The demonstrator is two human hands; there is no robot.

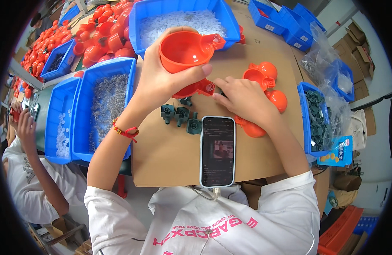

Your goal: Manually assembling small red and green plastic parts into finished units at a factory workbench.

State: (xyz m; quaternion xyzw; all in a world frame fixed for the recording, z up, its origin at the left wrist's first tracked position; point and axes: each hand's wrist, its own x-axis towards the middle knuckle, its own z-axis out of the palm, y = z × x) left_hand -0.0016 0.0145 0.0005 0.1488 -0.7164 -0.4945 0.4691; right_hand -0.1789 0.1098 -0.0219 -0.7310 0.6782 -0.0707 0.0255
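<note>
My left hand is raised above the cardboard, its fingers wrapped round an orange-red plastic cup with a side spout. A second such cup shows just below it, with a spring in its spout; whether my hand also grips this one is hard to see. Beside it, my right hand is low over the cardboard, thumb and fingertips closing on a dark green plastic fitting that is mostly hidden. More dark green fittings lie below my left hand. Several orange-red cups lie around my right hand.
A phone lies at the cardboard's near edge, cable attached. Blue bins hold white pieces, springs, clear rings and green fittings. Orange-red cups are heaped far left. A co-worker's hands are at left.
</note>
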